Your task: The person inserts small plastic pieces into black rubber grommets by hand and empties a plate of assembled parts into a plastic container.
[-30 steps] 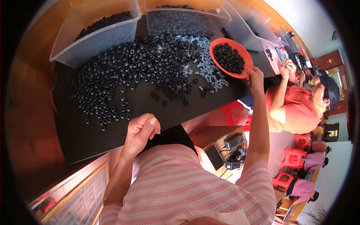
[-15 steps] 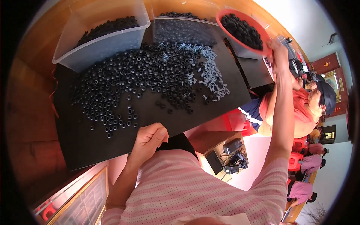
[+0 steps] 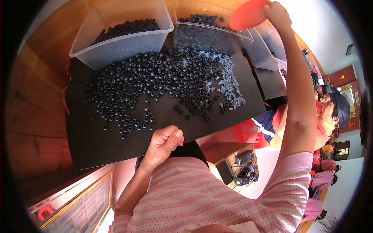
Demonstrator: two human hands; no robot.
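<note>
My right hand (image 3: 278, 16) is raised at the far right, fingers closed on the rim of a red plastic bowl (image 3: 248, 16). The bowl is tipped over the middle clear bin (image 3: 217, 28), and a few black pieces show in the air beside its lower edge. My left hand (image 3: 164, 143) is curled into a fist at the table's near edge; whether anything is inside cannot be seen. Small round black hollow pieces (image 3: 151, 75) lie in a wide spread on the dark table (image 3: 155, 120). Small pale, see-through pieces (image 3: 231, 87) lie along the right side of the spread.
A clear bin (image 3: 120, 44) part-filled with black pieces stands at the back left. Another clear bin (image 3: 268, 46) is at the back right. A person in a dark cap (image 3: 338, 106) sits to the right. Below the table, a cardboard box (image 3: 233, 155) holds cables and black adapters.
My right hand has lifted and tipped the red bowl, which was heaped with black pieces; its red surface now shows. My left hand stays a fist. The whole view has shifted slightly.
</note>
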